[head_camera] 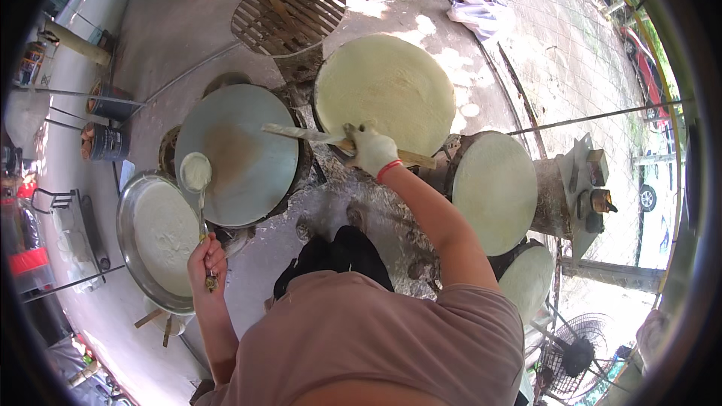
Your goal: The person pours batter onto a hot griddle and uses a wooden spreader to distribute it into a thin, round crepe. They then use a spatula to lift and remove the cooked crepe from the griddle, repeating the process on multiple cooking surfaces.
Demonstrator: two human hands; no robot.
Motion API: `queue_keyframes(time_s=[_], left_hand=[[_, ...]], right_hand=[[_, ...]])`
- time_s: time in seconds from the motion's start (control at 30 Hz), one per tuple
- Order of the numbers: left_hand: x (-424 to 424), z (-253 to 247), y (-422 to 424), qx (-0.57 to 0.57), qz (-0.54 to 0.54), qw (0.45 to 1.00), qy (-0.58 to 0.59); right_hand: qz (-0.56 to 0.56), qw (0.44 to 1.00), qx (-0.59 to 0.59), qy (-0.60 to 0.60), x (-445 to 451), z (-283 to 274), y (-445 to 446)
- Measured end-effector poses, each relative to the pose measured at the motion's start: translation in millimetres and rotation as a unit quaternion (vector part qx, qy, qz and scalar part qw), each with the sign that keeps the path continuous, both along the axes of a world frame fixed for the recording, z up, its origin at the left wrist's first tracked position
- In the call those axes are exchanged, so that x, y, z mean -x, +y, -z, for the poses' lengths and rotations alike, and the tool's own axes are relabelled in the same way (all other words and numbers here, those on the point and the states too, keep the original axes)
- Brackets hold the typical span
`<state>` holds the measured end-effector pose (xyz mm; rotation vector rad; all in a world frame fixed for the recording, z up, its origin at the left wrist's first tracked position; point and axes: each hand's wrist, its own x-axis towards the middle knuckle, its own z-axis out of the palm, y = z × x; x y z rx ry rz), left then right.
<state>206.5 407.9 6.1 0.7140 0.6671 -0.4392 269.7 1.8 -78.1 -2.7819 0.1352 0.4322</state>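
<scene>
My left hand [207, 262] grips the handle of a metal ladle [196, 172], whose bowl carries white batter over the edge of a round griddle [254, 141] with a brownish patch. Below it, a wide metal basin [127, 237] holds more white batter. My right hand [372, 149], in a whitish glove with a red band at the wrist, is closed around a long flat wooden spreader [417, 159]. The spreader lies across the near edge of a second round griddle, which bears a pale yellowish sheet of batter [389, 90]; its batter-coated end reaches over the first griddle's right side.
Two more round griddles with pale sheets [495, 194] [527, 282] stand at the right. A slatted round grate [287, 14] is at the top. A metal shelf with small items [581, 197], a black fan [575, 355] and a wire fence [564, 67] are farther right. Dark buckets [107, 142] stand left.
</scene>
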Motion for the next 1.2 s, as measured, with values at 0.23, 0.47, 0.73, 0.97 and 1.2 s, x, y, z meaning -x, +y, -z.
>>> queue_keyframes(time_s=[0.23,0.47,0.73,0.97,1.2], left_hand=[[9,10,45,-0.009,-0.038,0.999,0.031],[8,14,80,-0.001,-0.05,0.998,0.024],[3,23,109,0.031,-0.058,0.997,0.027],[-1,35,110,0.052,-0.125,0.99,0.038],[-9,30,89,0.061,-0.231,0.97,0.041]], right_hand=[[-0.012,0.996,0.059,-0.061,-2,23,1],[0.118,0.98,0.026,-0.157,-23,-63,-50],[0.11,0.967,0.015,-0.229,-93,-183,-115],[-0.066,0.967,0.121,-0.216,-238,-256,-62],[0.068,0.861,-0.44,-0.247,-372,-229,-57]])
